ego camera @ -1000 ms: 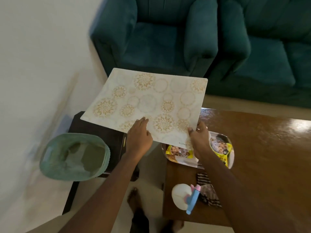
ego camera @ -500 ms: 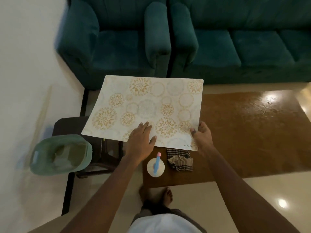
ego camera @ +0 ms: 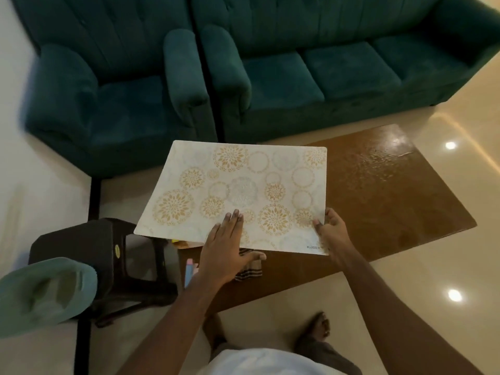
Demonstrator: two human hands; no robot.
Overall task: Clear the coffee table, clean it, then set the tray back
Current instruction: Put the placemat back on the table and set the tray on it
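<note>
I hold a cream placemat (ego camera: pixel 243 190) with gold flower circles flat above the left end of the brown coffee table (ego camera: pixel 384 201). My left hand (ego camera: pixel 226 251) grips its near edge, fingers spread on top and thumb below. My right hand (ego camera: pixel 331 228) pinches its near right corner. Under the mat, a striped cloth (ego camera: pixel 250 270) and the pink-and-blue top of a spray bottle (ego camera: pixel 189 270) show on the table's near left part. A sliver of the snack tray (ego camera: pixel 184 243) peeks out below the mat's edge; the rest of it is hidden.
A dark plastic stool (ego camera: pixel 108 255) stands left of the table, with a green bin (ego camera: pixel 43 293) beside it. A teal armchair (ego camera: pixel 116 85) and teal sofa (ego camera: pixel 324 63) line the far side. Crumbs and smears mark the table's right half. My feet stand on the glossy floor (ego camera: pixel 419 307).
The mat has moved rightward, from over the stool to over the table's left end, in both hands. My view has swung right and up, so more sofa and table show.
</note>
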